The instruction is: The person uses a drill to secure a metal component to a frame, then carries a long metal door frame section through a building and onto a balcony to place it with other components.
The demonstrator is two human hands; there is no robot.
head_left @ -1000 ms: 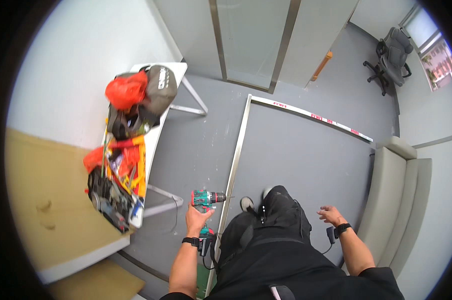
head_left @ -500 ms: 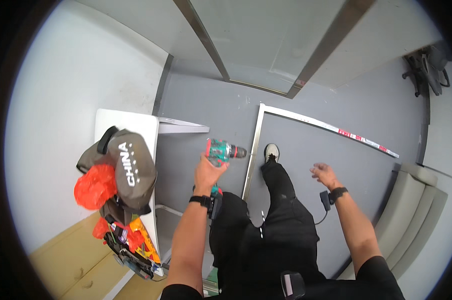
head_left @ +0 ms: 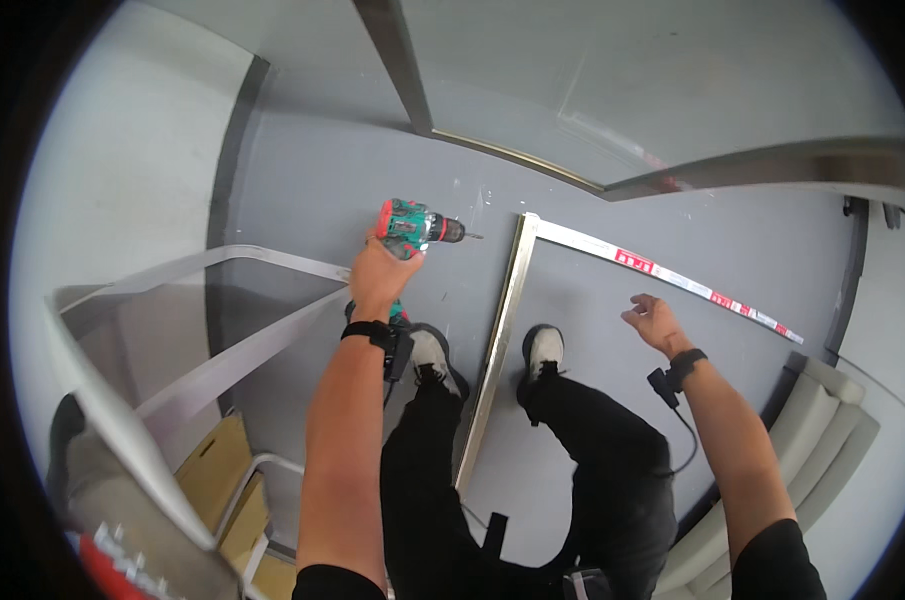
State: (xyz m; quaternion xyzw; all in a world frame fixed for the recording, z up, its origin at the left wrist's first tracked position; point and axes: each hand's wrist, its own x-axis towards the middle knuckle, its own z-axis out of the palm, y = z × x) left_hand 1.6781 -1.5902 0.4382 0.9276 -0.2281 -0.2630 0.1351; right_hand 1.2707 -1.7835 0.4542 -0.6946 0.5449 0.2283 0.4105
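A teal and red cordless drill (head_left: 402,222) is in my left hand (head_left: 384,278), whose fingers wrap round its grip. Its chuck carries a thin bit that points right, toward the corner of an L-shaped metal frame on the floor. One bar (head_left: 499,330) of that frame runs between my shoes, and the other bar (head_left: 582,242), marked with red and white strips, stretches to the right. The bit is apart from the frame. My right hand (head_left: 655,325) hangs over the floor inside the L, holding nothing, its fingers loosely bent.
At left, a white table (head_left: 122,420) with metal legs carries a dark bag (head_left: 122,490). A pale grey sofa (head_left: 807,450) stands at the right. Ahead is a dark-framed glass panel (head_left: 592,100). Tan boards (head_left: 215,465) are by the table's legs.
My view has shifted, so the table slides toward the lower left. The drill and my left hand sit farther up and left in view. Both my shoes now show astride the bar.
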